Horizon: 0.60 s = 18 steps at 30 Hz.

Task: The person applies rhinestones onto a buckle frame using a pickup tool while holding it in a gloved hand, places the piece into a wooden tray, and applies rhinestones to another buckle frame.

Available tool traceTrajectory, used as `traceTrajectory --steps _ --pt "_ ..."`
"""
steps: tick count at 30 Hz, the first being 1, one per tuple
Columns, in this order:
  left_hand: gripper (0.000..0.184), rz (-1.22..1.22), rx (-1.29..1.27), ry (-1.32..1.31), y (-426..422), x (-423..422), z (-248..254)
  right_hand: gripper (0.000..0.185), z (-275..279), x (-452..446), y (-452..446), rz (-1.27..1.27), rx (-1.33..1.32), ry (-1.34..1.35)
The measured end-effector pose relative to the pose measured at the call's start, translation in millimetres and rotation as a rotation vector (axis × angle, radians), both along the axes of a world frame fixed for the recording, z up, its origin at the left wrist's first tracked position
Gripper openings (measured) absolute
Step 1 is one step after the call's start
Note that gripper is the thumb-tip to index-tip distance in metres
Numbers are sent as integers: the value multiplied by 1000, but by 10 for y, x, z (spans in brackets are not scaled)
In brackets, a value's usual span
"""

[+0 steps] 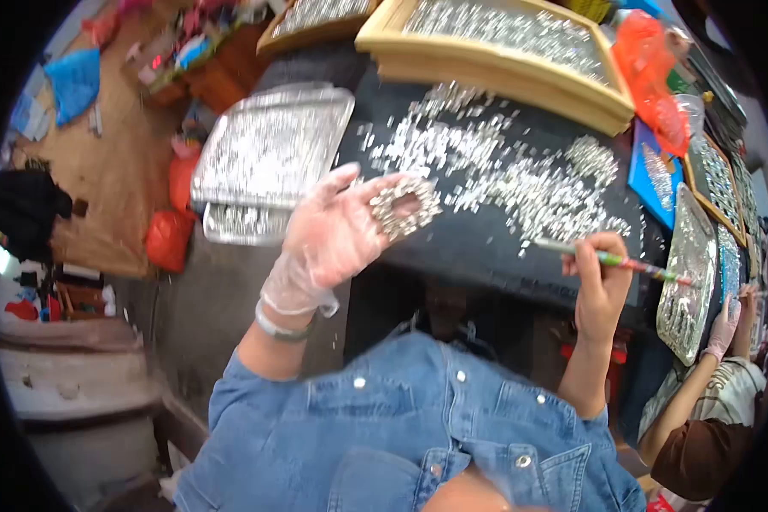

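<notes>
My left hand (pixel 337 230), in a clear plastic glove, is turned palm up over the table edge. On its fingers rests a ring-shaped piece covered in small silvery stones (pixel 382 209), with a round hole in its middle. My bare right hand (pixel 602 277) pinches a slim, multicoloured pencil-like stick (pixel 614 258), its pale tip pointing left towards the table. Beyond both hands, many loose shiny pieces (pixel 538 196) lie scattered on the dark table (pixel 452 247). A round cluster of stones (pixel 590 160) sits among them.
Metal trays (pixel 346 115) of shiny pieces are stacked at left. A wooden-framed tray (pixel 495 78) stands at the back. At right are an orange-red bag (pixel 648 77), a blue board (pixel 644 171), an upright-looking tray (pixel 687 282) and another person's gloved hand (pixel 723 328).
</notes>
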<state>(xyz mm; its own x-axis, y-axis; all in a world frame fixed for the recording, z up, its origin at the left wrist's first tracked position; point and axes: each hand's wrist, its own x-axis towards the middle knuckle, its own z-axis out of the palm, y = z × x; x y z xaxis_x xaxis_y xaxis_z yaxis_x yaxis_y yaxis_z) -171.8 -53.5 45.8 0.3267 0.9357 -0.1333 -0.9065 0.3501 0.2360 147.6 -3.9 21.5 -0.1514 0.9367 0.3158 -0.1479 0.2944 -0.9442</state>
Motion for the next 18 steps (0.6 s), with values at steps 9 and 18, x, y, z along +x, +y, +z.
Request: traceTrajectory --steps 9,18 --pt "52 61 105 430 1698 -335 837 4 -234 350 -6 -245 28 98" --pt "71 420 -78 698 3600 912 1191 7 -313 436 0 -246 48 -25"
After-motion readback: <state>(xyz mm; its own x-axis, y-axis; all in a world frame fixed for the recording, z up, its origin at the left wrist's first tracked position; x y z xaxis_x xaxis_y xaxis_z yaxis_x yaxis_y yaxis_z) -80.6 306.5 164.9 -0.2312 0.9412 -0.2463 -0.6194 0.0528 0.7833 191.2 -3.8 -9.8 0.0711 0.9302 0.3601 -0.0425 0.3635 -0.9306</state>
